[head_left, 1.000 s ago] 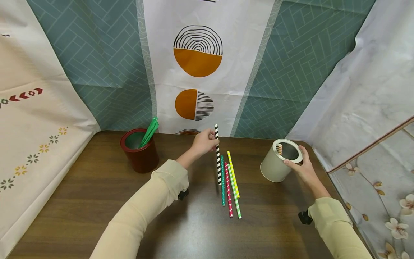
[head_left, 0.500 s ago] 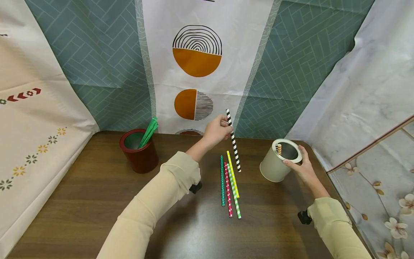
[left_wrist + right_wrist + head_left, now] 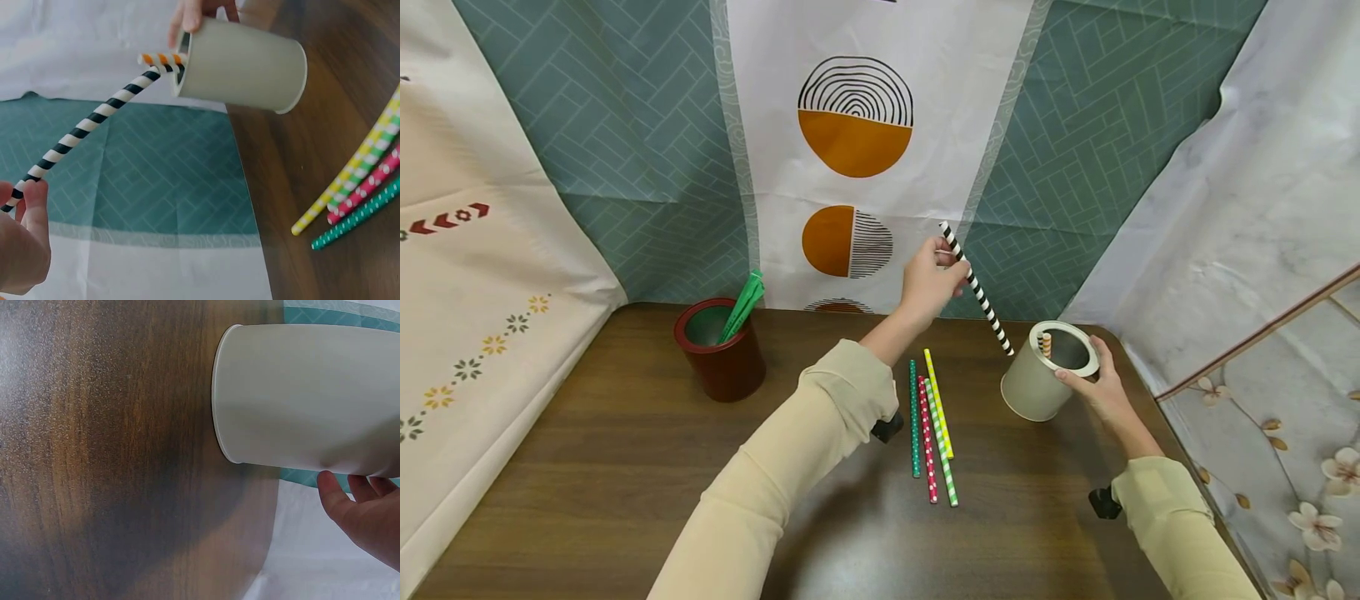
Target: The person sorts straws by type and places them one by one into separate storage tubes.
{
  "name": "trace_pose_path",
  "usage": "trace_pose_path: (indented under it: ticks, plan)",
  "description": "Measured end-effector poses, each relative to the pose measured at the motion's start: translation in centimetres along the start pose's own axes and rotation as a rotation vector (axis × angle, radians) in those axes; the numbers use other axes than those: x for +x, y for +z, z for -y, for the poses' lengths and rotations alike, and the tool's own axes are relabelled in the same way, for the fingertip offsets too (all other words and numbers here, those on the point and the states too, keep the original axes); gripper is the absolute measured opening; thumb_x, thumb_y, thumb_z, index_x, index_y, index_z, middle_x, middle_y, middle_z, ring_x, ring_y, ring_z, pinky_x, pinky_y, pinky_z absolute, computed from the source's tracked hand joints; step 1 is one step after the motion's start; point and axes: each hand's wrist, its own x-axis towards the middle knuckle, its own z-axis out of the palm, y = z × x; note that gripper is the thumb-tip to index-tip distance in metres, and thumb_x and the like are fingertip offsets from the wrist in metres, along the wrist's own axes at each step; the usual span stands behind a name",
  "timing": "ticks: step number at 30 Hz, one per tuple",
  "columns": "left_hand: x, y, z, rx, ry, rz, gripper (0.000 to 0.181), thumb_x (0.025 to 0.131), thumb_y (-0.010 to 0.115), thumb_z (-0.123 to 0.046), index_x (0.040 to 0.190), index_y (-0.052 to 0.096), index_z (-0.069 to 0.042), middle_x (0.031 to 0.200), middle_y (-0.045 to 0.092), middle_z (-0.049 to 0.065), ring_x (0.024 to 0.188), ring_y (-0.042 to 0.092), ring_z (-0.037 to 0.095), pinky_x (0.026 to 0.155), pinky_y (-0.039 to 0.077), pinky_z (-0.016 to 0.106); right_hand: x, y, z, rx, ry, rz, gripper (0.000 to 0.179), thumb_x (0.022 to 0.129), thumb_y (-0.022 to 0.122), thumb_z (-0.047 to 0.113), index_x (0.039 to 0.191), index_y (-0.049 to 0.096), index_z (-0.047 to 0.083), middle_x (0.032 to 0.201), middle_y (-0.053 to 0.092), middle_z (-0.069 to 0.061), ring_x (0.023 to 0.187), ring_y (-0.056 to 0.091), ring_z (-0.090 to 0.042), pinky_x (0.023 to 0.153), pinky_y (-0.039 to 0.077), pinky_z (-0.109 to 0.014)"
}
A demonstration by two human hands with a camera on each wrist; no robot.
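Note:
My left hand (image 3: 928,283) pinches a black-and-white striped paper straw (image 3: 987,308) near its upper end. The straw hangs tilted in the air, lower end toward the cream-coloured can (image 3: 1033,387). My right hand (image 3: 1105,392) holds that can at its rim, thumb at the front and fingers on the right side. An orange-striped straw (image 3: 1047,343) and a black-striped straw (image 3: 1041,341) stand inside the can. Left of it on the table lie a teal dotted straw (image 3: 914,425), a pink dotted straw (image 3: 929,458), a green-striped straw (image 3: 945,467) and a yellow straw (image 3: 937,400).
A dark red pot (image 3: 733,367) holding green straws (image 3: 743,307) stands at the back left of the brown wooden table (image 3: 587,467). Patterned cloths (image 3: 1067,167) hang behind the table and at both sides.
My left hand has lifted the black-and-white straw off the table and carried it up and right toward the can, its lower end swinging right. My right hand stays on the can.

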Motion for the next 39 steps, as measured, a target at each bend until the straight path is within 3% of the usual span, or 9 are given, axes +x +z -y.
trace_pose_path:
  ticks: [5,11,24,33,39]
  plan:
    - [-0.3,1.1,-0.2,-0.025,0.007,-0.02,0.022,0.083,0.057,-0.008,0.103,0.048,-0.005,0.088,0.059,0.01,0.067,0.063,0.02,0.054,0.05,0.022,0.0,0.0,0.1,-0.006,0.0,-0.004,0.087,0.083,0.06,0.017,0.142,-0.004,0.011,0.145,0.007,-0.02,0.127,0.021,-0.033,0.075,0.027,0.001]
    - [-0.5,2.3,0.6,-0.026,0.021,-0.04,0.021,0.084,0.057,-0.009,0.102,0.047,-0.005,0.088,0.06,0.011,0.056,0.056,0.007,0.059,0.052,0.028,0.0,0.2,0.1,0.014,-0.002,-0.009,0.086,0.083,0.06,0.016,0.142,-0.002,0.009,0.144,0.01,-0.021,0.125,0.024,-0.033,0.075,0.028,0.0]
    - [-1.7,5.5,2.6,-0.001,0.021,-0.073,0.024,0.084,0.057,-0.01,0.105,0.047,-0.005,0.091,0.061,0.011,0.059,0.062,0.018,0.053,0.048,0.018,0.1,0.2,0.1,0.013,-0.015,-0.022,0.086,0.082,0.062,0.016,0.142,0.0,0.009,0.145,0.011,-0.02,0.126,0.022,-0.032,0.076,0.027,0.001]
    - [-2.7,7.4,3.5,0.028,0.091,-0.101,0.019,0.085,0.056,-0.013,0.101,0.05,-0.005,0.095,0.063,0.011,0.069,0.066,0.02,0.053,0.046,0.014,0.0,0.2,0.1,0.012,-0.008,-0.016,0.087,0.082,0.061,0.016,0.142,-0.001,0.009,0.145,0.01,-0.02,0.126,0.022,-0.032,0.075,0.028,0.0]
    - [-3.2,8.3,3.9,0.128,0.121,-0.085,0.021,0.086,0.056,-0.014,0.104,0.052,-0.006,0.099,0.065,0.008,0.079,0.066,0.015,0.059,0.044,0.011,0.0,0.1,0.1,0.002,0.001,-0.014,0.086,0.083,0.061,0.017,0.142,-0.001,0.01,0.143,0.013,-0.021,0.124,0.025,-0.032,0.075,0.028,-0.001]
